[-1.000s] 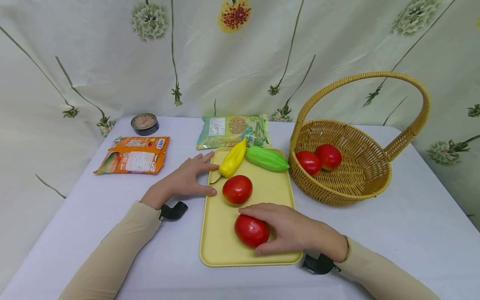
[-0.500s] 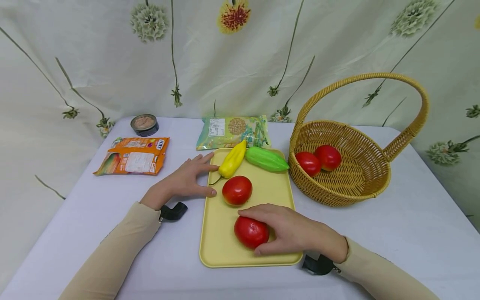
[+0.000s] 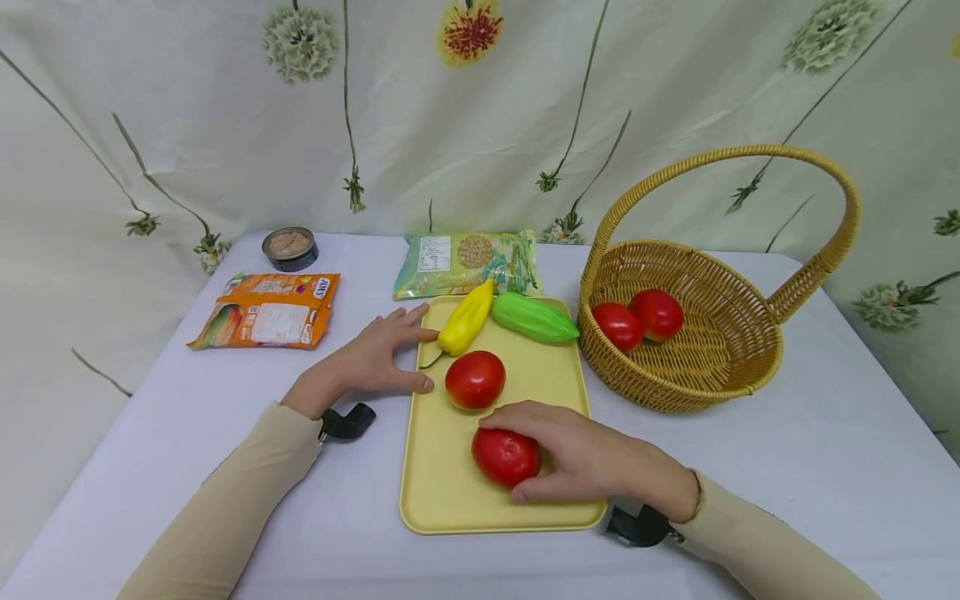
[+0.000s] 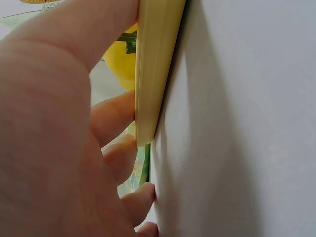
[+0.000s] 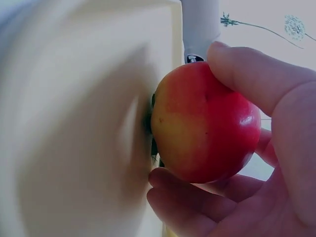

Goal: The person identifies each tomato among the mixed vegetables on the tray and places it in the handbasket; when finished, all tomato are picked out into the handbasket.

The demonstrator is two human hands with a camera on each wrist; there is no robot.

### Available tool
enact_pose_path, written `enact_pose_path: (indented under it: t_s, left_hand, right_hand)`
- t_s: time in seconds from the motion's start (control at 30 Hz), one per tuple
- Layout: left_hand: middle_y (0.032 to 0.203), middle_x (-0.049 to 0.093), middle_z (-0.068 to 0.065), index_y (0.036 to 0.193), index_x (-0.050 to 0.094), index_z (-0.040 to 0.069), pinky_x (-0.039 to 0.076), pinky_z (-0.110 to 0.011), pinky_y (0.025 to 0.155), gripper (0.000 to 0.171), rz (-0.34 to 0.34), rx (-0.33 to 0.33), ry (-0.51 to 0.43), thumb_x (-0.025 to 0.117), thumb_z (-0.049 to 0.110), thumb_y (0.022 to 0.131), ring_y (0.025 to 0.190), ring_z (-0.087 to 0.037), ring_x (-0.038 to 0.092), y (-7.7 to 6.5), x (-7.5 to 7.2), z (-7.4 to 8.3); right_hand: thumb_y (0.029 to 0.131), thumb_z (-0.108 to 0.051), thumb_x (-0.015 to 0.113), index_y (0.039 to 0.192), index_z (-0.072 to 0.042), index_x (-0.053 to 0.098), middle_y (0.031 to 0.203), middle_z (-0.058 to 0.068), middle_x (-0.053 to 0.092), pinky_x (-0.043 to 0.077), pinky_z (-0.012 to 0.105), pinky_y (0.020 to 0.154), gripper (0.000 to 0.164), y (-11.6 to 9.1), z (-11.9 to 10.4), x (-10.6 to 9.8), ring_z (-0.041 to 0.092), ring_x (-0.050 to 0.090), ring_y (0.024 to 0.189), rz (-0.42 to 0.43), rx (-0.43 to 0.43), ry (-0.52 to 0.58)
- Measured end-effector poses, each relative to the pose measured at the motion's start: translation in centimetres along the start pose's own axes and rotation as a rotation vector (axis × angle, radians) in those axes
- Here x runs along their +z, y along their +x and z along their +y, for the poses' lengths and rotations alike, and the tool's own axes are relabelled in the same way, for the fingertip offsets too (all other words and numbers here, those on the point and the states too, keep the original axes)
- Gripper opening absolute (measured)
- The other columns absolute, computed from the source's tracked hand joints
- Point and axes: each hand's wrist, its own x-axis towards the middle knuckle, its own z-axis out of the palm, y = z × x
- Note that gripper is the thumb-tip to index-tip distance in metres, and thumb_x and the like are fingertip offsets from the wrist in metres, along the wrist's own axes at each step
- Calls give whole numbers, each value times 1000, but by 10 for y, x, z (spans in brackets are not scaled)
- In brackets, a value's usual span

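Observation:
My right hand (image 3: 588, 454) grips a red tomato (image 3: 504, 457) over the near part of the yellow tray (image 3: 442, 492). In the right wrist view, thumb and fingers curl round the tomato (image 5: 207, 131), whose yellowish patch and dark green calyx face the tray. My left hand (image 3: 375, 357) touches the tray's left side with spread, fairly straight fingers. The left wrist view has that hand (image 4: 64, 118) against the tray rim (image 4: 148, 84). Another tomato (image 3: 475, 380) lies mid-tray. Behind it are a yellow pepper (image 3: 466, 320) and a green, ridged vegetable (image 3: 534, 317).
Right of the tray stands a wicker basket (image 3: 682, 400) with a tall handle, two red tomatoes (image 3: 657, 314) inside. A green bag of beans (image 3: 472, 262) lies behind the tray. At the left are an orange packet (image 3: 270, 310) and a round tin (image 3: 290, 248).
My right hand and the gripped tomato have risen slightly and shifted a little to the right and away from me. The left hand keeps its place on the tray edge.

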Motion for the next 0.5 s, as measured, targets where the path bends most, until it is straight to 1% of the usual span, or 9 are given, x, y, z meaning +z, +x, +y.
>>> enact_pose_path:
  t_s: [0.17,0.33,0.47,0.5]
  left_hand:
    - [164,15,-8,140,53,15,4,-65,118,75,4,4,-5,75,49,77,149,-44,11,-1,0,0]
    - [164,15,-8,140,53,15,4,-65,118,74,2,5,-8,75,49,78,149,-44,10,-1,0,1]
    - [164,15,-8,140,53,15,4,-65,118,74,0,3,-11,75,49,78,149,-44,10,-1,-1,2]
    - [164,15,-8,140,53,15,4,-65,118,74,-1,3,-9,75,49,78,149,-44,10,-1,-1,2]
  right_hand:
    - [81,-32,78,138,-27,49,138,-11,52,49,31,102,65,-1,-1,-5,7,49,126,20,18,-17]
    - [80,-32,78,139,-29,48,140,-10,50,50,32,101,66,-4,-2,-12,7,48,127,34,70,-18]
    - [80,-35,79,139,-31,48,141,-10,50,51,35,100,67,-9,-3,-22,9,48,128,80,107,-57]
    - [80,-35,79,140,-30,49,141,-8,51,51,36,100,67,-10,-4,-25,11,48,129,97,105,-75]
